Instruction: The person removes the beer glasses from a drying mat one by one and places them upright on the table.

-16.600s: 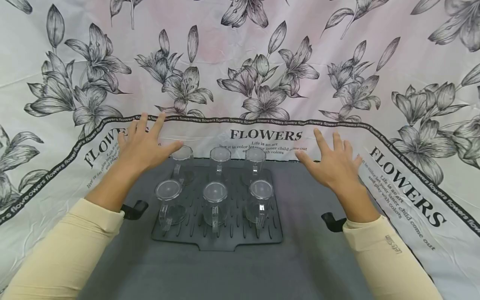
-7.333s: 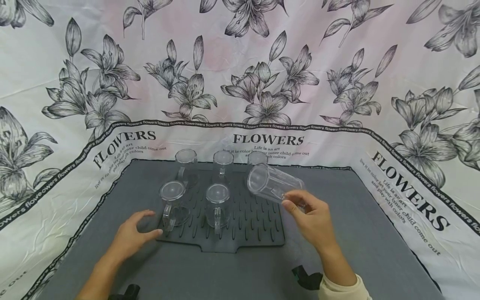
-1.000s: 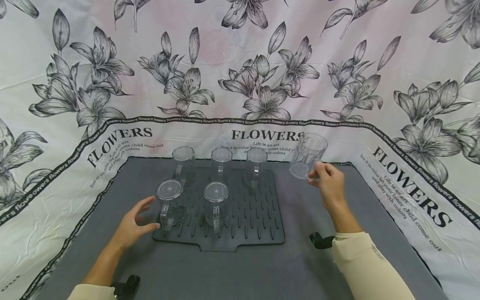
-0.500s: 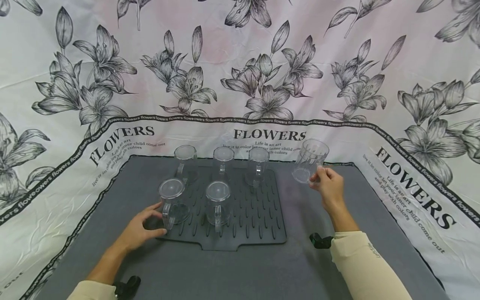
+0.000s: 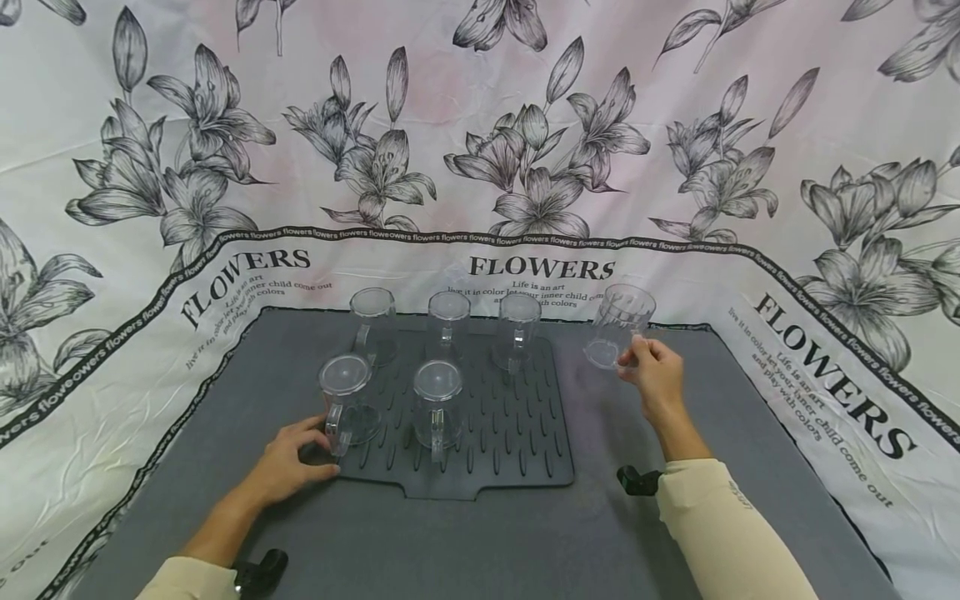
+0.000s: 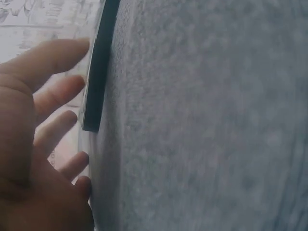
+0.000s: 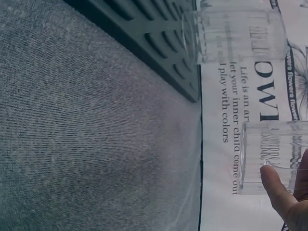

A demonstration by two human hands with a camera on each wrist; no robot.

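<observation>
I observe the right hand (image 5: pixel 654 373) pinching the handle of a clear mug (image 5: pixel 617 323) between thumb and fingers. The mug is mouth up, slightly tilted, and held off the gray table (image 5: pixel 510 550), to the right of the dark ribbed drying mat (image 5: pixel 517 429).

The left hand (image 5: pixel 288 462) is unloaded: fingers spread and lightly bent, thumb apart. It is positioned at the mat's front-left corner, just beside the handle of the front-left mug (image 5: pixel 352 408). From my views I cannot tell whether the fingertips make contact.

I count five clear mugs on the mat, all inverted. The front row consists of the front-left mug and the front-middle mug (image 5: pixel 438 408). The rear row consists of the rear-left mug (image 5: pixel 375 325), the rear-middle mug (image 5: pixel 448 325) and the rear-right mug (image 5: pixel 519 332).

Each forearm carries a cream sleeve (image 5: pixel 731 521). Behind the table I see a white floral curtain (image 5: pixel 450 100) printed "FLOWERS".
</observation>
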